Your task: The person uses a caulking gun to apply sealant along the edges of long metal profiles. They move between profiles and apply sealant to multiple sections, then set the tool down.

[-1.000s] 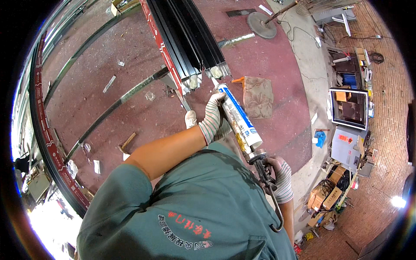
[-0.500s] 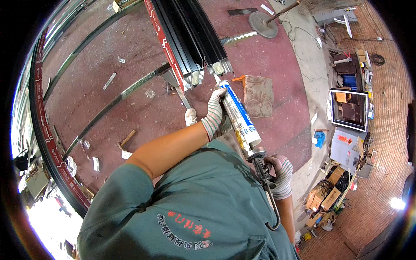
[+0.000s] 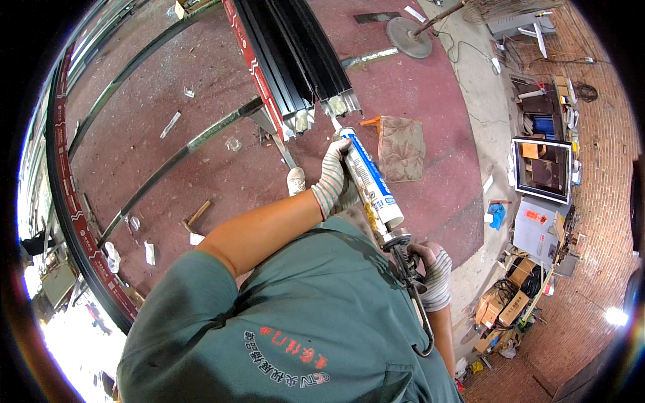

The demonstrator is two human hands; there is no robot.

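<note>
A caulking gun point(image 3: 401, 258) loaded with a white and blue sealant tube point(image 3: 371, 176) lies slantwise in front of me. My left hand point(image 3: 334, 173), in a striped knit glove, is wrapped round the front of the tube just behind its nozzle. At the gun's grip and trigger, my right hand point(image 3: 435, 269) is closed, gloved the same way. The nozzle tip point(image 3: 336, 123) sits at the near cut end of the black metal profiles point(image 3: 295, 54). Whitish filler point(image 3: 302, 119) shows in the open ends of the profiles. Red printed film point(image 3: 259, 74) covers the profiles' left side.
A padded stool point(image 3: 401, 149) stands right of the profile ends. A hammer point(image 3: 197, 215) lies on the red floor at left, near metal rails point(image 3: 178, 156). A round metal base with a pole point(image 3: 408, 38) stands at the far right. Boxes point(image 3: 500, 302) and tools line the brick wall.
Almost nothing differs. The sealant tube has turned slightly in the gun and the nozzle tip has shifted a hair at the profile ends; both hands keep their hold.
</note>
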